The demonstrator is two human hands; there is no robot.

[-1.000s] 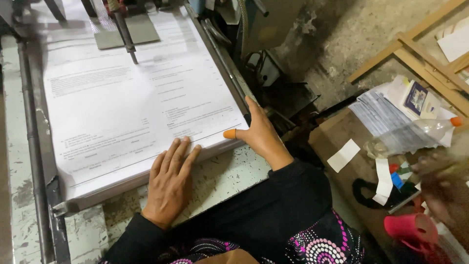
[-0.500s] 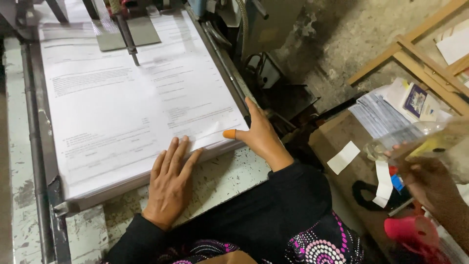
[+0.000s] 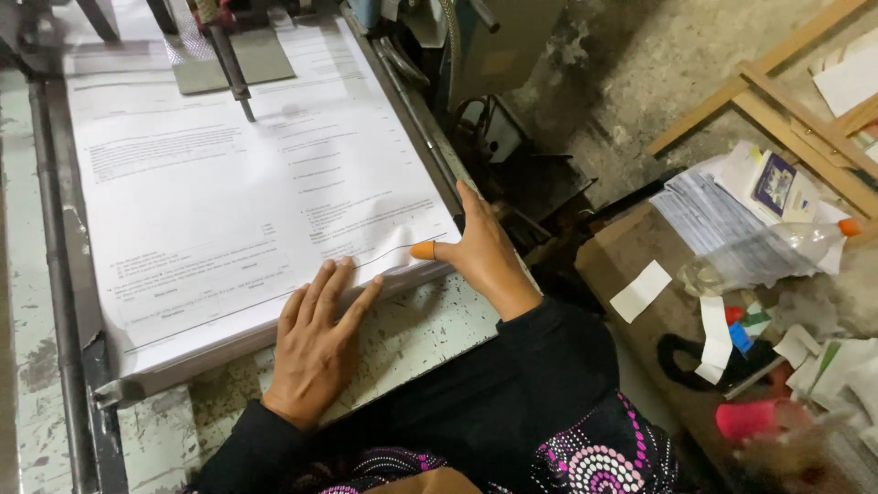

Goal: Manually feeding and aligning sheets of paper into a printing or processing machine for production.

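Note:
A thick stack of printed white paper sheets (image 3: 238,201) lies on the metal bed of a machine. My left hand (image 3: 320,352) rests flat on the stack's near edge, fingers spread. My right hand (image 3: 480,261) is at the stack's near right corner. Its thumb wears an orange rubber tip and presses on the top sheets, which bow up slightly there, while the fingers lie along the stack's right side. Both arms are in black sleeves.
A dark metal rod (image 3: 233,78) and a grey plate (image 3: 247,59) sit over the stack's far end. Metal rails (image 3: 55,302) run along the left. To the right stand a cardboard box (image 3: 631,247), loose papers, a plastic bottle (image 3: 768,261), wooden frames (image 3: 777,101) and a pink object (image 3: 750,419).
Another person's hand, which was at the right edge holding something, is no longer clearly seen. The bottle now lies on the papers. My own hands have hardly moved.

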